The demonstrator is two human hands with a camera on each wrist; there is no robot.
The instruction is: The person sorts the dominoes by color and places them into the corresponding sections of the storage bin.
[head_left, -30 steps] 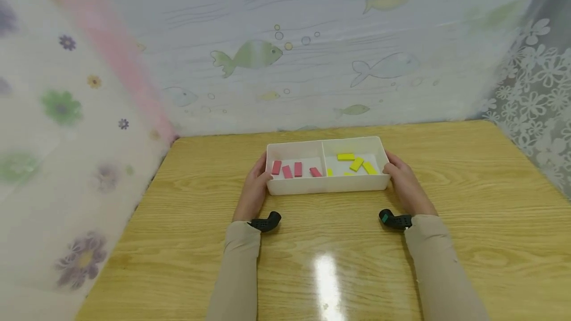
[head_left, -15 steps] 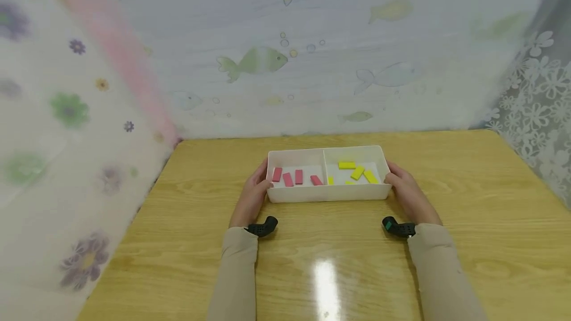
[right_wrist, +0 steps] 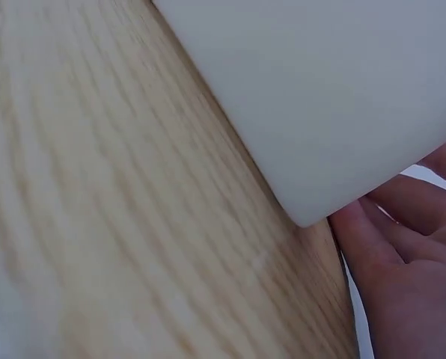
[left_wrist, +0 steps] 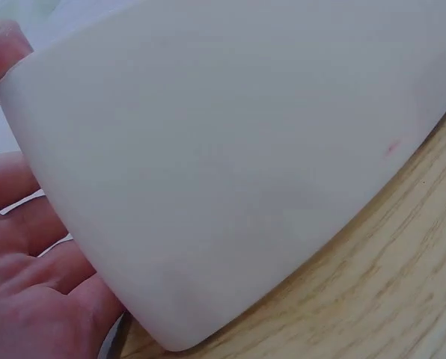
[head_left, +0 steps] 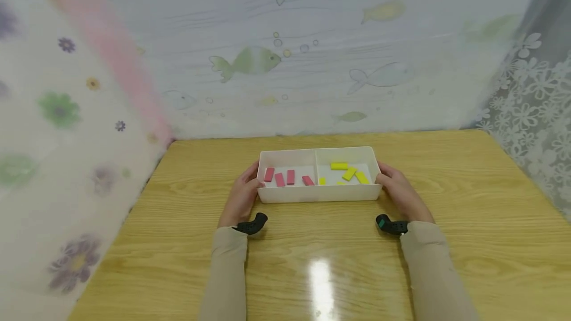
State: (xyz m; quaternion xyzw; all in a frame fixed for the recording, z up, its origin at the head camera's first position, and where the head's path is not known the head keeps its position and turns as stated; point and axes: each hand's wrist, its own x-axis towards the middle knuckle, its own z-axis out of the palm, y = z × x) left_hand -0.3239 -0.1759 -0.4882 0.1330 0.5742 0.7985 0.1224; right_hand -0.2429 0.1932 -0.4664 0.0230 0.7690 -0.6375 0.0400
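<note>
A white two-compartment box rests on the wooden table in the head view, between both hands. Several flat pink blocks lie in its left compartment and several yellow blocks in the right one, some partly hidden by the front wall. At the box's left end, my left hand grips it, thumb at the rim and fingers along the end wall, as the left wrist view shows. My right hand holds the opposite end, its thumb at the front corner; fingers touch the end wall in the right wrist view.
The wooden table runs back to a wall covering printed with fish. A flowered covering borders the left side, and a lace-patterned curtain hangs at the right. Each wrist wears a black camera mount.
The head view has shifted slightly, so the whole scene sits a little lower and further left. Box, blocks and hands keep their places on the table.
</note>
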